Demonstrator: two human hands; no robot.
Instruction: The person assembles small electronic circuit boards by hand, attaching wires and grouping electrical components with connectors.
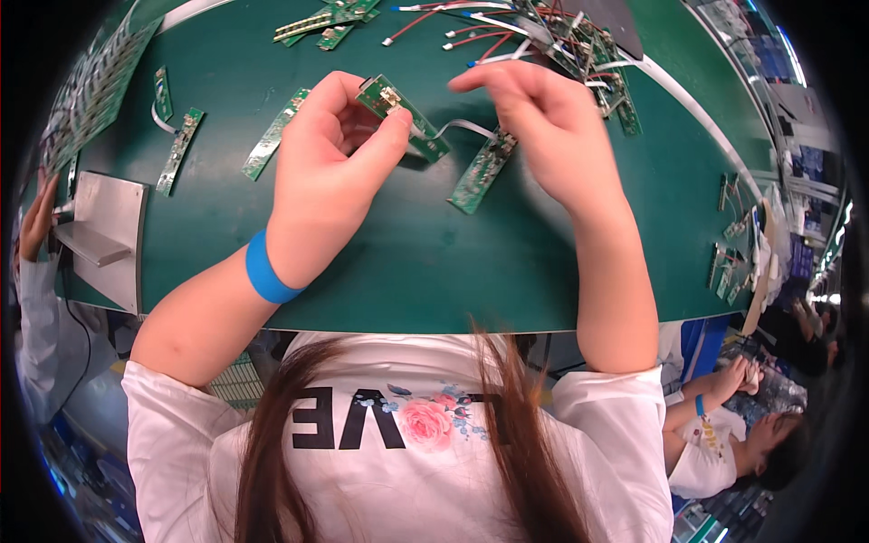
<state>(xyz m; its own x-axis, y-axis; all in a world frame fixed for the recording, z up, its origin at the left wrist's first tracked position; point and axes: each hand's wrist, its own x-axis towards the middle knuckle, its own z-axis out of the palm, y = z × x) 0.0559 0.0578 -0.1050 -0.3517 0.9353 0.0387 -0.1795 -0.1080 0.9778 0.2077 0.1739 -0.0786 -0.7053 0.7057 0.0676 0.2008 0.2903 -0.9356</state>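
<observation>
At the far left edge of the frame another person's hand (36, 217) rests beside a grey metal fixture (107, 237) that sits on the green work surface (407, 262). Above it, in the upper left, lies a large panel of green boards (90, 90), and to its right two narrow green strips (180, 149) and a third strip (274, 134), all lying flat and roughly parallel, slanting up to the right.

Just left of centre the left hand (328, 172), with a blue wristband (264, 269) below it, is closed on a small green circuit board (403, 116); thumb and fingers pinch its left end. The board is a narrow rectangle with its long axis running from upper left to lower right, lifted off the surface and tilted. It is green with a small silver-white connector near its upper end and fine pale markings. A flat white ribbon cable (462, 128) leaves its middle and runs right to a second green board (483, 170), which lies on the surface slanting from upper right to lower left.

The right hand (548, 136) hangs above that second board, fingers curled loosely inward with the index finger stretched left; whether it grips anything cannot be told.

In the upper centre and right lies a heap of boards with red and white wires (525, 36). At the right edge, more small boards (733, 262) lie by a seated person (724, 434).
</observation>
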